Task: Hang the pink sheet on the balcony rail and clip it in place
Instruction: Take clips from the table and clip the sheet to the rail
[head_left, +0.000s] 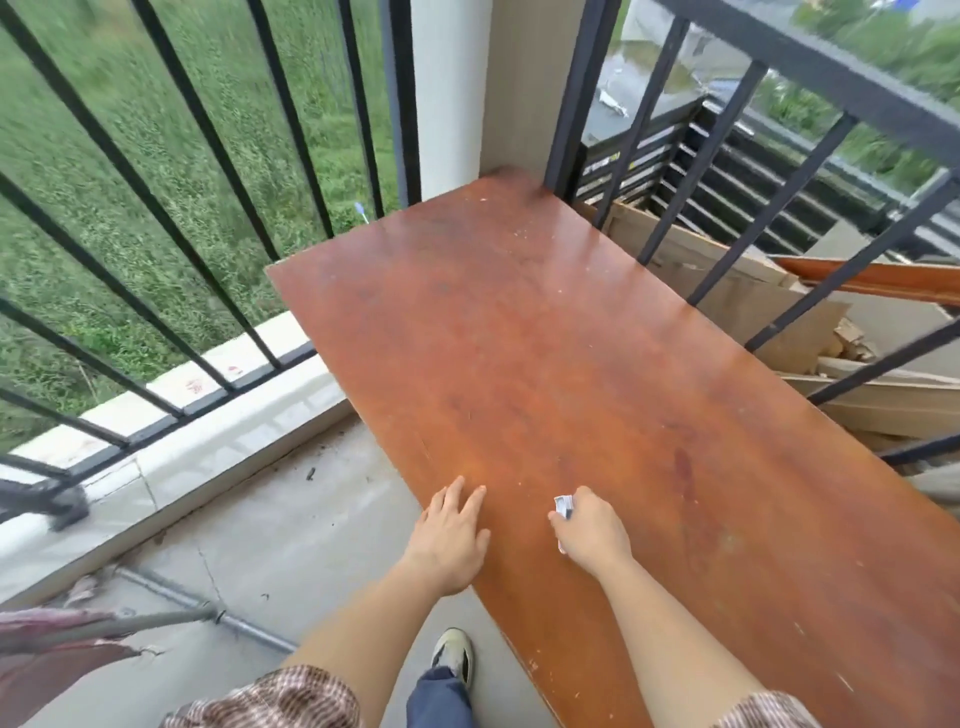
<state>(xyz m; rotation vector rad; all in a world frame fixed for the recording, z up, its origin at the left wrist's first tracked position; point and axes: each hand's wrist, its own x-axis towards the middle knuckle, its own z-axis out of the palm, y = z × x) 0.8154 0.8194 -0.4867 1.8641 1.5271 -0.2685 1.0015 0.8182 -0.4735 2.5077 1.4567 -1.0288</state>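
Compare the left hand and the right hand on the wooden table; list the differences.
The left hand lies flat with straight fingers and holds nothing; the right hand is curled round a small white item. The left hand sits at the table edge; the right hand is further in. Both are over the table's near end.

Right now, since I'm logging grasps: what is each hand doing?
Left hand: open, fingers flat on the wooden table.
Right hand: closed around a small white object, likely a clip.
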